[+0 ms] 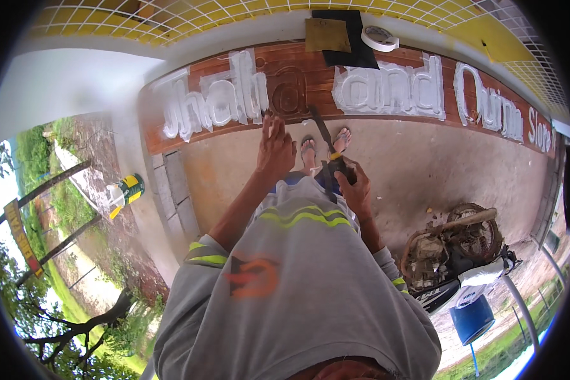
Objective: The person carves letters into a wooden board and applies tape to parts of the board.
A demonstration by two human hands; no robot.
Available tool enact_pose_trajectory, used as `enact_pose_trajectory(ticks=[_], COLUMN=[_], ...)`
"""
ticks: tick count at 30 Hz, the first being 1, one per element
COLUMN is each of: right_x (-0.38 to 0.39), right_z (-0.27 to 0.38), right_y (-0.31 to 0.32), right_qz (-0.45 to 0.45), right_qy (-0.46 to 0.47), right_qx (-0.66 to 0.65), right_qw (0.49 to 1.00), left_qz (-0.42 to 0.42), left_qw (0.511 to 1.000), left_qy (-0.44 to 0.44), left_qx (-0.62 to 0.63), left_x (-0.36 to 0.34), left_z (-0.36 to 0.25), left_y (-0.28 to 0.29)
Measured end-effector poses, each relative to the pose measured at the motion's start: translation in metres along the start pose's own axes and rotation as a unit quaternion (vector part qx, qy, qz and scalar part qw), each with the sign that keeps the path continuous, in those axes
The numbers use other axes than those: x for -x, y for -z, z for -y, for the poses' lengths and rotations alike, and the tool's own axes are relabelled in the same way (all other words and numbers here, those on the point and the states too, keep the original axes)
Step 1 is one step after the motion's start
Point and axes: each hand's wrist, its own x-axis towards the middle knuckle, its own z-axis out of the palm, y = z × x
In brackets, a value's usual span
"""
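— Right hand (pixel 354 183)? 
— Clenched round the dark handle of a long blade (pixel 323 130); long axis slanting up-left, tip at the wooden signboard (pixel 310 85). 
— Left hand (pixel 275 149)? 
— Spread wide, fingertips near the white lettering (pixel 212 101). 
— Surroundings? 
— Outdoors: concrete ledge (pixel 424 164), tape roll (pixel 380 38), yellow tiled wall (pixel 171 16).

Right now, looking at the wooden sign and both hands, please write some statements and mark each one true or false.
1. The left hand touches the wooden sign board near a carved letter. True.
2. The right hand is empty. False: it grips a dark-handled tool with a long blade.
3. A tape roll lies above the board. True.
4. The spray bottle stands on the board. False: it rests on the ledge at the left.
5. The person wears boots. False: flip-flops.
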Motion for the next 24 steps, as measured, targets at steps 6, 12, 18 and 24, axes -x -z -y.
enact_pose_trajectory(ticks=[6, 12, 18, 24], right_x=[0.007, 0.012, 0.026, 0.041], right_z=[0.008, -0.015, -0.013, -0.02], right_y=[0.007, 0.01, 0.011, 0.014], right_qz=[-0.049, -0.088, -0.118, -0.133], right_qy=[-0.026, 0.043, -0.013, 0.0], right_qx=[-0.011, -0.017, 0.003, 0.03], right_qw=[0.998, 0.995, 0.993, 0.991], left_qz=[-0.125, 0.278, -0.149, 0.206], left_qw=[0.986, 0.918, 0.974, 0.948], left_qy=[-0.001, -0.21, -0.029, -0.141], left_qx=[0.106, 0.192, 0.167, 0.199], left_x=[-0.013, 0.017, -0.035, 0.018], left_z=[0.014, -0.043, -0.013, -0.023], left_y=[-0.007, -0.038, -0.032, -0.026])
